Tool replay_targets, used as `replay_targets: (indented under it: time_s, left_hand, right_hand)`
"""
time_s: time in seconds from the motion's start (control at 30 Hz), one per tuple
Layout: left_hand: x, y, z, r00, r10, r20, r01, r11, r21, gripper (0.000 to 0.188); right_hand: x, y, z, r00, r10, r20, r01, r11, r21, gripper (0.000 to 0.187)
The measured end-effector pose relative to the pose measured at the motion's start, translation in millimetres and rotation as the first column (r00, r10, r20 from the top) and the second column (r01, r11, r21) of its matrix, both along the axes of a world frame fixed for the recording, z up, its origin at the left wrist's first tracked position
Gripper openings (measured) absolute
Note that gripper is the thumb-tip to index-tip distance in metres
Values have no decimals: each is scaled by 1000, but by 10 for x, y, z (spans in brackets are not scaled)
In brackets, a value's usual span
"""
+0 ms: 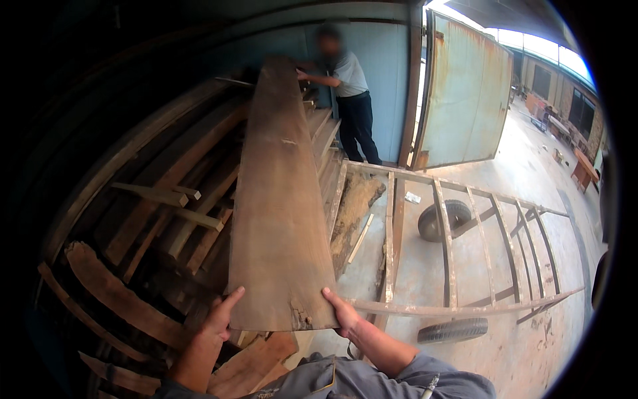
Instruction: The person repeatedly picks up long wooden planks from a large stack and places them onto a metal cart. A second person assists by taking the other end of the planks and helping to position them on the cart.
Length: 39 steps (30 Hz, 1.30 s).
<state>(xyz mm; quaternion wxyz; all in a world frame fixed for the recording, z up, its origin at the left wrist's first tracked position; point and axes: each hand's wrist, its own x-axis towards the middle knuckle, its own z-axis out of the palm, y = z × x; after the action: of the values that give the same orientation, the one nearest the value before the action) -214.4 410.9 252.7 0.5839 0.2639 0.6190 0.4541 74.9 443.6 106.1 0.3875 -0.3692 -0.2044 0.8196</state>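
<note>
Between left hand (219, 319) and right hand (343, 312): near end of a long, wide brown board (282, 199), which extends forward from the fingers and looks narrower at its far end.
Left fingers: thumb on the board's left edge; other fingers mostly hidden below, apparently hooked under. Spread cannot be told.
Right fingers: thumb on the right edge, beside a dark cracked knot (300, 316); other fingers hidden, spacing cannot be told.
Far end of board: well ahead of the fingers; a co-worker (350, 80) stands there with a hand (302, 75) at its right edge.
Board status: judged mid-handling. Done: near end gripped on both sides, co-worker at the far end. Left: release; no set-down is evident. Whether the underside rests on timber cannot be told.
Timber left of the fingers: stacked beams (176, 163), pale battens (151, 193) lying across them, and a curved slab (123, 289) near the left hand. Judged obstruction to leftward movement.
Frame right of the fingers: ladder-like frame (445, 246) with tyres (454, 330); its near rail begins just beside the right hand. Judged snag and trip point.
Floor ahead-right of the fingers: bark-edged slab (355, 213) and thin stick (361, 238).
Doorway, farther ahead-right: rusty door (468, 93), standing open.
</note>
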Motion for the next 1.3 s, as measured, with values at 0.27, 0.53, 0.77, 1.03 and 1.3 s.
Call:
replay_targets:
  time_s: [0.27, 0.53, 0.77, 1.03, 1.3]
  left_hand:
    - [-13, 31, -141, 998, -42, 36, 41, 999, 35, 63]
    - [74, -70, -105, 1000, -25, -8, 25, 999, 46, 66]
    - [343, -376, -361, 987, -87, 133, 87, 996, 3, 59]
    - [1166, -915, -585, 989, -107, 105, 111, 993, -40, 65]
    - [2162, -1384, -681, 979, -6, 202, -3, 999, 42, 67]
  right_hand:
    - [49, 26, -127, 1000, 3, 15, -4, 999, 33, 81]
    - [84, -140, -18, 1000, -22, 8, 22, 1000, -3, 87]
    - [553, -546, 192, 993, -65, 94, 67, 998, -16, 77]
    - [1432, -1076, 128, 977, -104, 186, 103, 995, 18, 77]
    - [2374, -1370, 102, 984, 5, 179, -8, 1000, 13, 85]
